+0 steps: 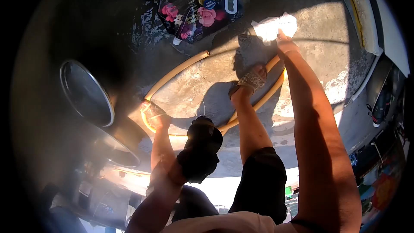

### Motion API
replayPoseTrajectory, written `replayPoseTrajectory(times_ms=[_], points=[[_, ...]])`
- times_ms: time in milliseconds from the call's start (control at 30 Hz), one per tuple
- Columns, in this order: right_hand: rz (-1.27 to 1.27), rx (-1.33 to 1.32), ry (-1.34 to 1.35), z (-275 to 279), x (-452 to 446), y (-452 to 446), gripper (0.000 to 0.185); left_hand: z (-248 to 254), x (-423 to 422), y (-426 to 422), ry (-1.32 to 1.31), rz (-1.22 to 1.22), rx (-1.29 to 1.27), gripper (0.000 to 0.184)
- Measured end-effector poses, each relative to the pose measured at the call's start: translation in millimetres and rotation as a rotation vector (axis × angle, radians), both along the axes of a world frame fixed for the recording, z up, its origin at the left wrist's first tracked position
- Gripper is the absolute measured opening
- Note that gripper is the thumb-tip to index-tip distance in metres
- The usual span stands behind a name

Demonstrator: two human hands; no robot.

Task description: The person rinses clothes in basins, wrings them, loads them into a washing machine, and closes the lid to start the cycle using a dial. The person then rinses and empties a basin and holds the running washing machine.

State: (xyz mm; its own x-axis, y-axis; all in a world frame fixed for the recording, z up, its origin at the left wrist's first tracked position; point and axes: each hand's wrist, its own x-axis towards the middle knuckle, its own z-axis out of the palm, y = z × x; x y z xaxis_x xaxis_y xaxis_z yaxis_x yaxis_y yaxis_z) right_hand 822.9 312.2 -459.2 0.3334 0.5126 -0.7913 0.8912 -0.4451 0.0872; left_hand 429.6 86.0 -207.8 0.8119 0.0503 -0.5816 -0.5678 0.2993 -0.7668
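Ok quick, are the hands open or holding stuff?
Left hand: at a dark thing; grip hidden, can't tell.
Right hand: closed on a crumpled white thing.

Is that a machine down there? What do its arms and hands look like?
No, they're a person's. The long, tapering right arm shows no sleeve, cables or markings; the slim right hand wears no visible glove. The left forearm is sleeveless too, but a dark black shape obscures the left hand, so I can't tell whether it's gloved.
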Motion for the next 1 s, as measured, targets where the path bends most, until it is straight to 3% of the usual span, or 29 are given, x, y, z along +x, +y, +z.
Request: replayPoseTrajectory(times_ms=[33,67,100,133,167,200,233,267,333,400,500,567,633,667,733,800,867,900,967,1000], points=[[0.206,0.052,0.021,-33,23,-8,0.048,-18,-4,-26,0.131,-0.111,0.164,0.044],[0.246,0.115,0.055,-33,23,-10,0.040,-29,-5,-45,0.256,-0.224,0.328,0.040],[0.288,0.177,0.087,-32,22,-12,0.033,-34,-4,-50,0.241,-0.188,0.280,0.036],[0.171,0.257,0.129,-4,9,-3,0.025,-30,-2,-40,0.231,-0.163,0.260,0.036],[-0.140,0.341,0.291,7,5,-11,0.019,-26,-2,-24,0.249,-0.266,0.316,0.036],[-0.290,0.472,0.555,22,-9,-18,0.021,-20,-5,-12,0.250,-0.242,0.309,0.036],[-0.277,0.498,0.653,42,-30,-23,0.020,-14,-8,0,0.251,-0.219,0.302,0.036],[-0.451,0.308,0.725,100,-79,-10,0.020,-7,-12,12,0.251,-0.195,0.295,0.036],[-0.539,0.172,1.088,165,-158,-8,0.014,-6,-35,1,0.374,-0.432,0.301,0.035],[-0.718,0.080,1.171,221,-250,-3,0.008,-12,-57,-22,0.410,-0.529,0.336,0.039],[-0.654,0.106,1.560,268,-387,3,0.005,-20,-82,-39,0.532,-0.578,0.439,0.037],[-0.654,0.093,1.688,289,-478,9,0.008,-28,-95,-48,0.662,-0.620,0.636,0.038],[-0.624,-0.029,1.727,289,-567,21,0.013,-23,-114,-45,0.731,-0.555,0.649,0.040],[-0.566,-0.046,1.688,279,-611,26,0.016,-19,-125,-41,0.786,-0.539,0.670,0.042],[-0.207,-0.033,1.413,231,-682,33,0.021,-10,-155,-34,0.797,-0.476,0.669,0.039],[0.533,0.161,0.949,181,-735,29,0.023,-3,-180,-30,0.784,-0.452,0.643,0.043],[1.305,0.165,0.617,125,-757,30,0.028,-5,-197,-35,0.811,-0.404,0.621,0.046],[1.335,0.156,0.605,114,-778,25,0.028,-5,-211,-37,0.821,-0.390,0.609,0.048],[1.507,0.027,0.200,94,-810,19,0.036,-1,-232,-38,0.813,-0.394,0.612,0.047],[1.528,0.022,0.195,76,-822,20,0.036,3,-241,-36,0.835,-0.340,0.542,0.046]])
